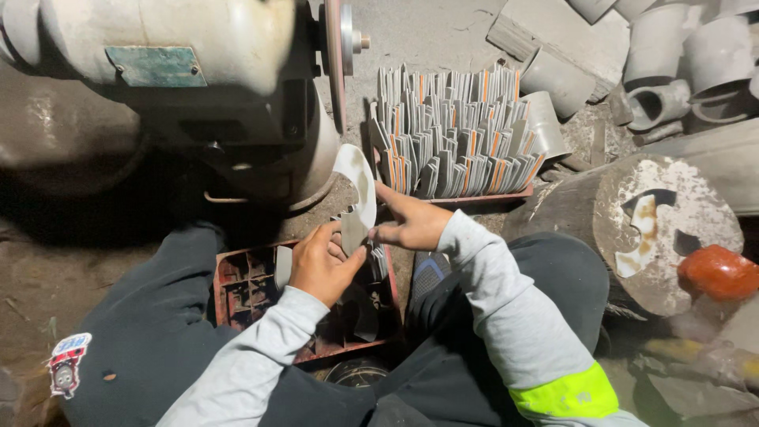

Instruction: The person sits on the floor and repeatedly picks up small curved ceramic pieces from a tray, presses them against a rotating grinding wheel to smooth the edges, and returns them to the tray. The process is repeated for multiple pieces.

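Both hands hold one curved, pale sheet-metal blank [357, 190] with a toothed lower edge, just in front of the bench grinder [198, 79]. The left hand [320, 265] is closed on the blank's lower end, fingers wrapped around the toothed part. The right hand [411, 221] pinches the blank's right edge, index finger extended along it. The blank stands nearly upright, its top near the grinder's base and below the thin grinding disc [335, 55]; whether it touches the housing cannot be told.

Behind the hands, a red tray [474, 198] on the floor is packed with similar flat pieces standing on edge, grey with orange stripes. Under the left hand, a second red crate [237, 292] with compartments holds a few pieces. To the right lies a round log stump [656, 229] with a cut-out metal shape on top, an orange-red object [718, 271] beside it, and grey pipe fittings [672, 55] further back.

Hazards, as judged from this position:
- The disc appears unguarded on the near side; fingertips are close to it, and a slip along the blank could bring them into contact.
- The toothed edge sits inside the left-hand grip; a twist of the blank could cut the bare palm.
- The loose sleeve [490, 277] of the right arm hangs near the rotating parts.
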